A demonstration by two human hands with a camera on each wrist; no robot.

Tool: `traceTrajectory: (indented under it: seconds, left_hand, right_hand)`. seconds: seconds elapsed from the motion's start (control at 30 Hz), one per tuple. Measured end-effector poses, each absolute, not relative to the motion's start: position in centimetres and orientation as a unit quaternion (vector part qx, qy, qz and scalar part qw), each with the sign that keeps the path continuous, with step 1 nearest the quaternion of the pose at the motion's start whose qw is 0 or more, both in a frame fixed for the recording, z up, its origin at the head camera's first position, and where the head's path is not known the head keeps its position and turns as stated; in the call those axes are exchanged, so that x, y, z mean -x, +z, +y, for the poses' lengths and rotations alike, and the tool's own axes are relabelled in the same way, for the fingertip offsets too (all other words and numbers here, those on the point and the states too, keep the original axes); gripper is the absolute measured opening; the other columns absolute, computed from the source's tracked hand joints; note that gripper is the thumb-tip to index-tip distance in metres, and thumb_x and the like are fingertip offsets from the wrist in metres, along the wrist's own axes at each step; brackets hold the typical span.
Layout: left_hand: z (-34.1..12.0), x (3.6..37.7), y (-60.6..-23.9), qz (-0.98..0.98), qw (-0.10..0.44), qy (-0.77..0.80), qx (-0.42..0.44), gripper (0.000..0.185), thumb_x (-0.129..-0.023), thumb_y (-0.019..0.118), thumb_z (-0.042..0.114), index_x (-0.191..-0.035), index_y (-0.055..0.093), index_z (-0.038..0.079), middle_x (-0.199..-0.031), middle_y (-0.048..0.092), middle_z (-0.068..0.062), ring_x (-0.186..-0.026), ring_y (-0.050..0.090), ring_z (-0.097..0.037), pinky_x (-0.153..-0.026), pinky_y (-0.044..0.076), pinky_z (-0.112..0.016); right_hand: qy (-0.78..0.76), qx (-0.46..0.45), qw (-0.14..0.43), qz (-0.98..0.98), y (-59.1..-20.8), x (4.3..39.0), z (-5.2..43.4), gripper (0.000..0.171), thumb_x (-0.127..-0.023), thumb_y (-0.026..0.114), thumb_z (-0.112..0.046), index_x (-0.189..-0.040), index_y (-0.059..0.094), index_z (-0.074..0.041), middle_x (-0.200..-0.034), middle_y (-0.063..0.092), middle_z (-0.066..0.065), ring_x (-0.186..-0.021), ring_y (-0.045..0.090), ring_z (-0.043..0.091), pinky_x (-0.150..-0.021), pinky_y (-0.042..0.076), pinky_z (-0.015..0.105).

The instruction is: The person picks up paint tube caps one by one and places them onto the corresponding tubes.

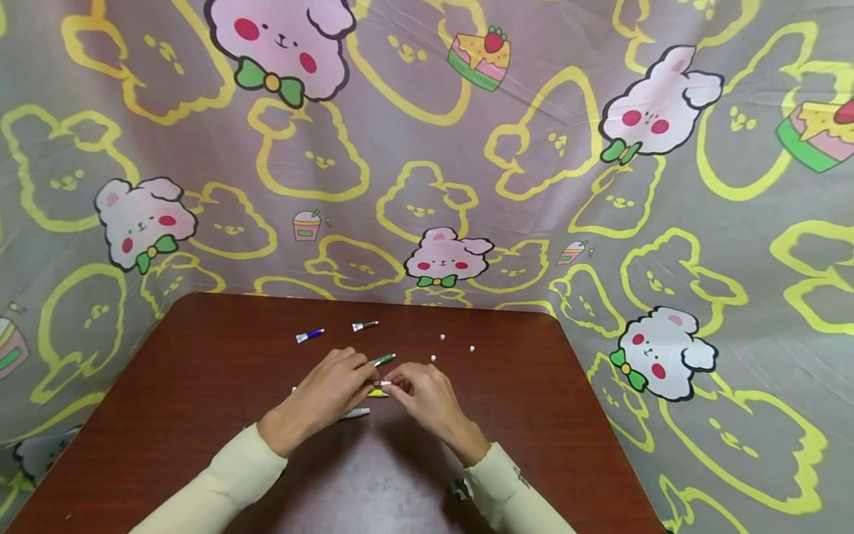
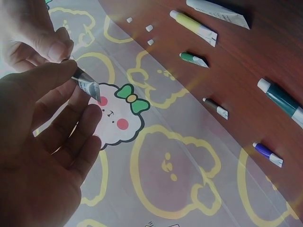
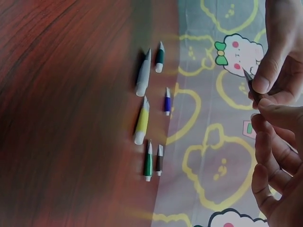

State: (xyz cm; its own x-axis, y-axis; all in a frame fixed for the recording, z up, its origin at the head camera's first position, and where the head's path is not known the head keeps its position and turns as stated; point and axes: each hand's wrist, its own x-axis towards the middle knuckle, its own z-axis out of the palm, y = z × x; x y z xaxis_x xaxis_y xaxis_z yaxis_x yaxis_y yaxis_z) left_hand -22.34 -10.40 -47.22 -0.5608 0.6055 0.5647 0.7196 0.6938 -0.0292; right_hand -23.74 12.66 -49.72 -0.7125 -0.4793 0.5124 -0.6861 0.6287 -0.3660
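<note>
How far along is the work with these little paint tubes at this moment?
Done, it seems: three small white caps lie loose on the table. In hand: both the left hand and right hand pinch one small tube. Left: other tubes such as the yellow tube and blue tube lie untouched.

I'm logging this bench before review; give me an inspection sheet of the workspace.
Surface: dark red-brown wooden table.
Job's things: small dark tube, pinched by both hands.
Clutter: purple tube, brown tube, green tube, yellow tube, white tube, dark green tube; small white caps.
Grippers: left hand and right hand both grip the tube.
Cables: nothing seen.
Surroundings: cartoon bunny cloth behind.
</note>
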Motion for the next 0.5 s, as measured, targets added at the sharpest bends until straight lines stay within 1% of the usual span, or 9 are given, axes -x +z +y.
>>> traceTrajectory:
  seconds: [0.13,0.3,0.4,0.5]
  left_hand:
    - [-10.4,22.38,-47.26,-0.877,0.28,-0.103,0.377,0.023,-0.086,0.094,0.025,-0.096,0.076,0.016,-0.09,0.068,0.004,-0.084,0.059,-0.016,-0.078,0.051,-0.036]
    - [-10.41,22.5,-47.27,-0.873,0.29,-0.106,0.377,0.023,-0.085,0.095,0.025,-0.096,0.076,0.016,-0.089,0.067,0.004,-0.085,0.059,-0.016,-0.078,0.051,-0.037]
    - [-10.38,22.55,-47.26,-0.868,0.298,-0.111,0.381,0.024,-0.085,0.095,0.024,-0.096,0.076,0.016,-0.089,0.067,0.004,-0.084,0.059,-0.015,-0.078,0.051,-0.036]
    - [-10.31,22.58,-47.22,-0.862,0.305,-0.119,0.386,0.024,-0.084,0.096,0.022,-0.095,0.076,0.016,-0.089,0.067,0.004,-0.084,0.058,-0.015,-0.077,0.051,-0.036]
  right_hand:
    - [0.276,-0.329,0.191,-0.882,-49.95,23.75,12.52,0.01,-0.096,0.085,-0.025,-0.102,0.081,-0.018,-0.089,0.077,-0.008,-0.073,0.066,0.004,-0.073,0.049,0.024]
    - [0.286,-0.332,0.194,-0.878,-50.11,23.81,12.47,0.008,-0.098,0.081,-0.026,-0.102,0.081,-0.018,-0.091,0.077,-0.008,-0.073,0.065,0.01,-0.072,0.048,0.025]
    - [0.285,-0.336,0.2,-0.875,-50.15,23.83,12.49,0.008,-0.101,0.078,-0.026,-0.1,0.081,-0.018,-0.09,0.076,-0.009,-0.072,0.063,0.009,-0.071,0.048,0.025]
    - [0.281,-0.338,0.208,-0.874,-50.21,23.89,12.5,0.013,-0.104,0.074,-0.026,-0.094,0.078,-0.019,-0.084,0.071,-0.01,-0.07,0.056,0.003,-0.069,0.047,0.023]
